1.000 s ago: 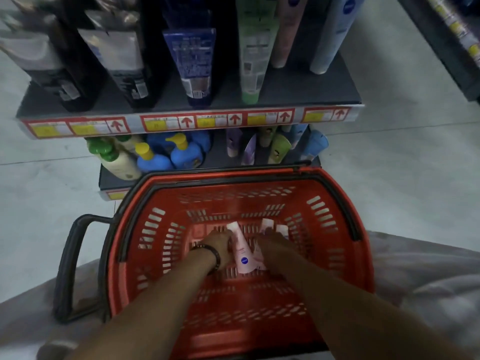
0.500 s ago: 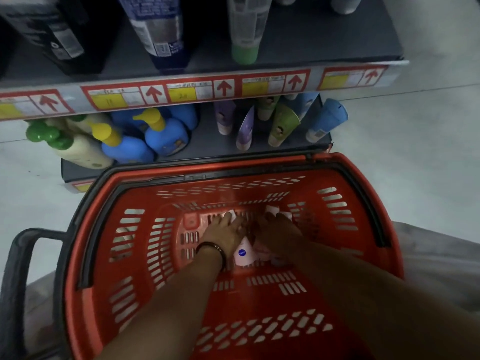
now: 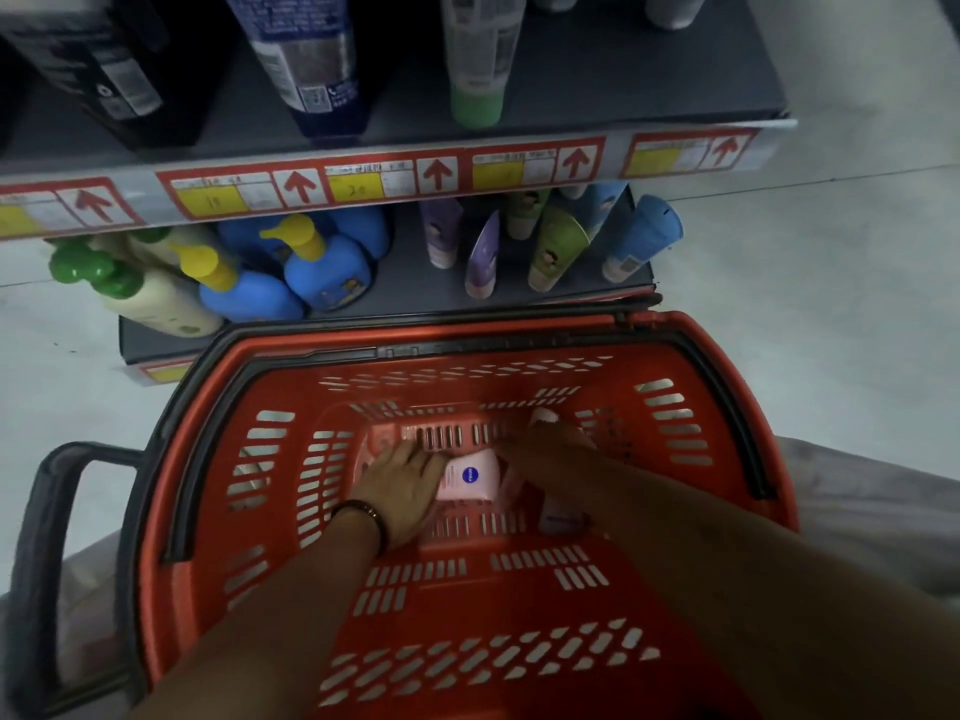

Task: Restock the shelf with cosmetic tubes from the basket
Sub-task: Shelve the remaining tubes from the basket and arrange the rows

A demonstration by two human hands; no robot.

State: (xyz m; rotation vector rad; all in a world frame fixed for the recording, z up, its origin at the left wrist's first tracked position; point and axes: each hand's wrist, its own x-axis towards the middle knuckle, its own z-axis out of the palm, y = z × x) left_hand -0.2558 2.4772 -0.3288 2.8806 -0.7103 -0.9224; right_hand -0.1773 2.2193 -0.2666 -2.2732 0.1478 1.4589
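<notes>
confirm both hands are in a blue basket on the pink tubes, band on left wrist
Head view: the basket is red, not blue. Left hand, with its wrist band, and right hand are in it on the pink tubes.

Right hand's fingers [image 3: 522,450] blurred; upper tubes [image 3: 317,59] top-cropped

The picture was dim and murky, its colours muted. The pale floor [image 3: 857,304] at the right was the brightest part, lit softly and evenly, without glare. The upper shelf [image 3: 649,80] lay in deep shade, and the dark tubes [image 3: 104,70] at upper left were almost black. Inside the basket [image 3: 727,387] the right hand [image 3: 545,449] was smeared by motion blur. Wide-angle bending curved straight edges near the frame's borders.
</notes>
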